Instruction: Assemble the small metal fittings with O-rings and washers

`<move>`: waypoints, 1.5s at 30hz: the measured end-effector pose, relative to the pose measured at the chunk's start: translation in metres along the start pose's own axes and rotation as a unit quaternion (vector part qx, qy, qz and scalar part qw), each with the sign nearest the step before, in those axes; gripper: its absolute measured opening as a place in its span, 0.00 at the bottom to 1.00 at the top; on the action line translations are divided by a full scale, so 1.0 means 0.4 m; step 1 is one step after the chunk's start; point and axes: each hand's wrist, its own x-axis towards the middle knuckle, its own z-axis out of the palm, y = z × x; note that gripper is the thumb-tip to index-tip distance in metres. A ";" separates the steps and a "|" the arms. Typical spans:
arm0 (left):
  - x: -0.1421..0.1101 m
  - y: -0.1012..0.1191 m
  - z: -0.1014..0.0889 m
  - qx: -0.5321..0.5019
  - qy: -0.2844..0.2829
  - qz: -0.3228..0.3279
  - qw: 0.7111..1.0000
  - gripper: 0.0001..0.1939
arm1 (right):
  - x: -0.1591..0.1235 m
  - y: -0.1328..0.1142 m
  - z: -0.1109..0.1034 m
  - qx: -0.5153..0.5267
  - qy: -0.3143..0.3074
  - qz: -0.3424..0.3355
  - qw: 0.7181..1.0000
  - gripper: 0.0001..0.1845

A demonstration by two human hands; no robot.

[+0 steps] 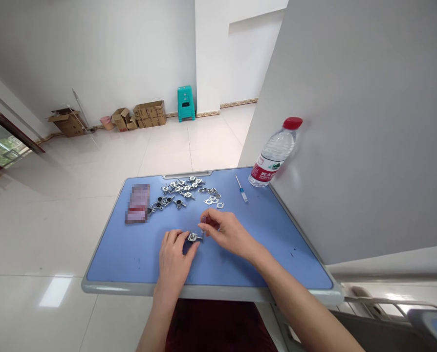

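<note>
My left hand (176, 249) rests on the blue table and grips a small metal fitting (192, 237) between thumb and fingers. The fitting has a flat silver flange on top and a short tube pointing right. Just to its right, my right hand (222, 230) pinches what looks like a small screwdriver (204, 221) with a purplish handle, mostly covered by the fingers. Its thin shaft points down beside the tube; I cannot tell whether they touch. Beyond my hands lie several similar silver fittings (187, 188), several with dark round openings (179, 203), and loose flat flange plates (220, 206).
A blue-handled screwdriver (242, 192) lies at the back right, near a water bottle (273, 156) against the grey panel (368, 146). A blurred purple rectangle (138, 203) lies at left. Cardboard boxes (150, 115) and green stools (185, 102) stand by the far wall.
</note>
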 end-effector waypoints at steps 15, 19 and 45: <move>0.011 0.006 -0.051 -0.105 -0.012 0.003 0.994 0.08 | 0.016 0.031 -0.008 0.004 0.161 0.005 0.987 0.06; 0.051 -0.009 -0.076 -0.140 -0.078 0.024 0.987 0.19 | 0.016 0.031 -0.018 0.012 0.172 0.008 0.985 0.06; 0.091 -0.033 -0.045 -0.114 -0.221 0.093 0.964 0.13 | -0.002 0.000 -0.021 -0.045 0.120 -0.019 0.992 0.04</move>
